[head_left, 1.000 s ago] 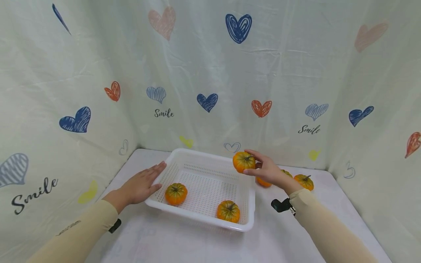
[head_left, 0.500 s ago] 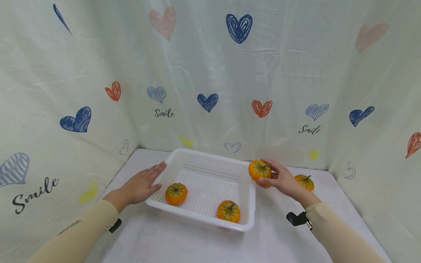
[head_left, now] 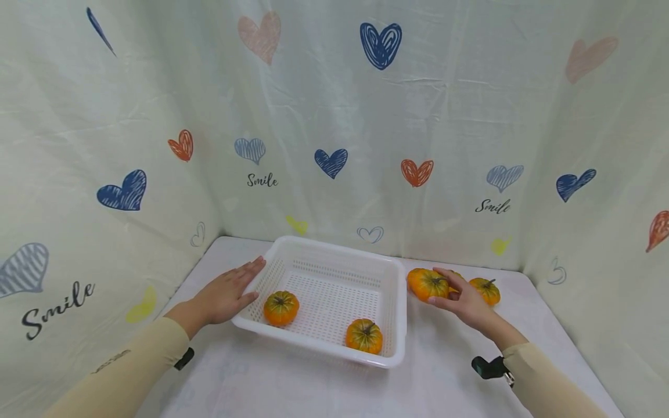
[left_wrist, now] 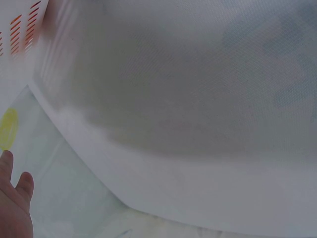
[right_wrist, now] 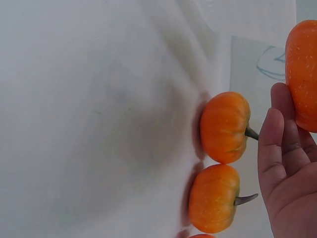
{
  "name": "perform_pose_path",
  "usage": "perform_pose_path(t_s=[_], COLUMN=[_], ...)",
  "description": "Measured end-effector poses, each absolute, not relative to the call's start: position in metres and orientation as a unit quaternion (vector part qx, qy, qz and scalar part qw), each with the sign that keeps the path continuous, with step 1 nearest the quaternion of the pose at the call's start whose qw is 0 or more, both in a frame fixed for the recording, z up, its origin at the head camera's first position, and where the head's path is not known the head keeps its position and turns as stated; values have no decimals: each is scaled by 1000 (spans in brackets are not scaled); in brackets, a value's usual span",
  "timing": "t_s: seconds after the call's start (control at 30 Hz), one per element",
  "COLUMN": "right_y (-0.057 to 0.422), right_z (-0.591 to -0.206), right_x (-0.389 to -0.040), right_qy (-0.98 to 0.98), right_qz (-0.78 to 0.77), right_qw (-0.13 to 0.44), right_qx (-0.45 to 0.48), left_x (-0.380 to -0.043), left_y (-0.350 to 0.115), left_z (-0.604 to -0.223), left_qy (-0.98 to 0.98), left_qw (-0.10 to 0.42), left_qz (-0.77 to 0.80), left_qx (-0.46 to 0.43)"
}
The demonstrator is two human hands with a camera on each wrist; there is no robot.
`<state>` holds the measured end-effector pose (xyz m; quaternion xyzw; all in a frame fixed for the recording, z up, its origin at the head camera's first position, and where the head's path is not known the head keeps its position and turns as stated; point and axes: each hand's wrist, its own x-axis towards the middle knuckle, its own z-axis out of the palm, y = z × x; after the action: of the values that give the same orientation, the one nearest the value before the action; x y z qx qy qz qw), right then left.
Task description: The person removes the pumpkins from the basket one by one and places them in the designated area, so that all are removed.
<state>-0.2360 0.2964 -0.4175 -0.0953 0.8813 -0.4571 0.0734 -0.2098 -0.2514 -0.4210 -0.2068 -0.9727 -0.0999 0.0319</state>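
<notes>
Over the right part of the white table (head_left: 444, 374), as I look on, a person's right hand (head_left: 465, 299) holds an orange pumpkin (head_left: 430, 285), thumb and fingers gripping it from the side. Well apart from it, the left hand (head_left: 227, 295) lies with straight fingers along the left rim of a white basket (head_left: 313, 343). Seen from the right wrist, the orange pumpkin shows clear of a row: a first pumpkin (right_wrist: 225, 128), nearest the basket, touches a middle pumpkin (right_wrist: 214, 198), and a third pumpkin (head_left: 485, 292) stands at the row's right end; from where I stand, the hand and its load partly hide the first two. Inside the basket, a near-left pumpkin (head_left: 281, 309) sits close to the left wall and a near-right pumpkin (head_left: 364, 337) by the near right corner, both stem up. Beige sleeves (head_left: 130, 377) cover both arms, each with a dark device (head_left: 184, 359) at the wrist. Beyond the table hangs a pale curtain (head_left: 334, 104), printed with blue, red, pink and yellow hearts (head_left: 330, 162) and the word "Smile" (head_left: 262, 180)
</notes>
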Motion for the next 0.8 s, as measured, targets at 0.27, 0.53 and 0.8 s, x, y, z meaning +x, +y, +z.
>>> perform_pose_path(t_s=[0.27,0.53,0.8], right_y=[305,310,309], right_z=[-430,-447,-458], right_x=[-233,-232,-231], right_qy=[897,917,925], right_qz=[-429,-386,-363], right_qw=[78,73,85], right_qx=[-73,-69,-73], left_x=[-209,-209,-207], left_y=[-251,-251,-250], left_z=[-419,-421,-418], left_qy=[-973,-973,-973], left_qw=[30,31,29], left_qz=[-99,-99,-97], left_qx=[-208,-204,-208])
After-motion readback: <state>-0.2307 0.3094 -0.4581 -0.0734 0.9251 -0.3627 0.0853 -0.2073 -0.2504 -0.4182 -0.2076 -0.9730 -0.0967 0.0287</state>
